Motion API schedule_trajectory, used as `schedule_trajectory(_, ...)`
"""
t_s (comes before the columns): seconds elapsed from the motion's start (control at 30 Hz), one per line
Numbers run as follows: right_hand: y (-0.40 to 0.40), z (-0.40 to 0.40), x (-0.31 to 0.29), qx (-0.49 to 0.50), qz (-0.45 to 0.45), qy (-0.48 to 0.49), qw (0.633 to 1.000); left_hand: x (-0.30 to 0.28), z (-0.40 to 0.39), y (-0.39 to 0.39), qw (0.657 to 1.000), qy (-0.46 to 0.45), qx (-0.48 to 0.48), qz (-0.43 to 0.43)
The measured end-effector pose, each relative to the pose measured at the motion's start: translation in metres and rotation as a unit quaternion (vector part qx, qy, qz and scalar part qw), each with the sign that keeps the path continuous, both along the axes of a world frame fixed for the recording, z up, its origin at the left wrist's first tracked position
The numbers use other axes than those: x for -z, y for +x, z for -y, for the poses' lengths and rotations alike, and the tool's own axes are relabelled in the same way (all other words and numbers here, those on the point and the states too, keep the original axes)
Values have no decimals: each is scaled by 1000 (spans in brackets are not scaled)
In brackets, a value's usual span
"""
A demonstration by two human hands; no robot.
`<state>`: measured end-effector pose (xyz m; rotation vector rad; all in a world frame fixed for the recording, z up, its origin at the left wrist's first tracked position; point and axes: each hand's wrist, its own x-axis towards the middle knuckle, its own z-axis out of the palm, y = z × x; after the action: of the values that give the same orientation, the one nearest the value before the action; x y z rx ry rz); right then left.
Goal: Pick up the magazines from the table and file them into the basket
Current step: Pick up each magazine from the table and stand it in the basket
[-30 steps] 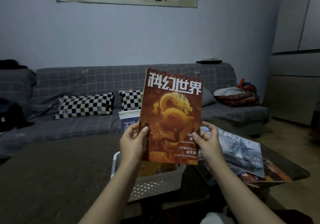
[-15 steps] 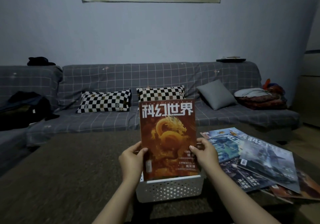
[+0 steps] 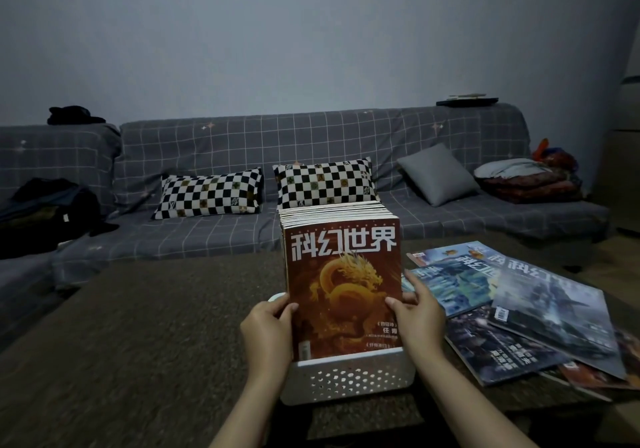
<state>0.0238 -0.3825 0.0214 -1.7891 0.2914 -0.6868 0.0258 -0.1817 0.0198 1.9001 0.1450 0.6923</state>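
A red magazine (image 3: 341,274) with a gold dragon cover stands upright at the front of the white perforated basket (image 3: 349,378), its lower edge inside the basket. Behind it stand several more filed magazines (image 3: 332,210). My left hand (image 3: 268,329) grips the red magazine's left edge and my right hand (image 3: 417,316) grips its right edge. To the right, several loose magazines (image 3: 540,309) lie overlapping on the dark table (image 3: 156,326).
A grey checked sofa (image 3: 242,142) runs along the far side of the table, with two chequered cushions (image 3: 207,193), a grey cushion and folded cloth. Dark bags lie at the far left. A cabinet stands at the right edge.
The red magazine came down from in front of me into the basket's front, both hands staying on its edges. My view swung left and lower.
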Motion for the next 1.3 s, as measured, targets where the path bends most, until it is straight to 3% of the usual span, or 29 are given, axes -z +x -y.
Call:
schedule_trajectory(0.2, 6, 0, 3, 34, -40, -102, 993, 3, 1, 0, 999, 29, -11, 6)
schedule_trajectory(0.6, 4, 5, 2, 0, -42, -72, 997, 2, 5, -6, 999, 37, -23, -20)
schedule_trajectory(0.77, -7, 7, 0, -11, -14, -60, 998, -6, 23, -26, 986, 134, -94, 21)
schedule_trajectory(0.97, -27, 25, 1, 5, 23, -93, 995, -14, 70, -44, 993, 76, 69, 62)
schedule_trajectory(1.3, -61, 139, 18, 103, -3, -112, 988, 2, 203, -39, 952, 104, 284, 45)
